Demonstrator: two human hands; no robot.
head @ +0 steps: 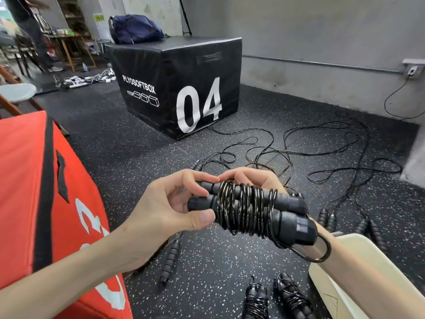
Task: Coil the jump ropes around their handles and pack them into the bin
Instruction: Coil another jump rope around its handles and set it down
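Left hand: the person's left hand (174,203) comes in from the lower left, forearm bare, palm turned toward the camera; thumb below and curled fingers above pinch the left ends of two black ribbed jump-rope handles (250,208).
Right hand: the right hand (257,180) reaches in from the lower right, its forearm passing over the cream bin; it sits behind the bundle with fingers curled over the top of it, fingertips meeting those of the left hand. Both hands hold the bundle.
Held bundle: the two handles lie side by side, tilted down to the right, with thin glossy black cable rope (243,210) wound in many tight turns around their middle; a short loop of cable (319,249) hangs off the lower right end.
Position: the bundle is held in the air above the floor, between the hands, just left of and above the bin's corner.
Bin: a cream plastic bin (358,272) shows at the lower right edge; its inside is not visible.
Coiled ropes on floor: two wound bundles (276,298) lie at the bottom edge, beside the bin.
Loose ropes: uncoiled black ropes (322,143) sprawl across the speckled black rubber floor (128,146), with several handles (170,256) lying near the hands.
Surroundings: a red padded box (34,203) stands at left; a black soft plyo box marked 04 (184,84) stands behind, with a dark blue bag (133,28) on top.
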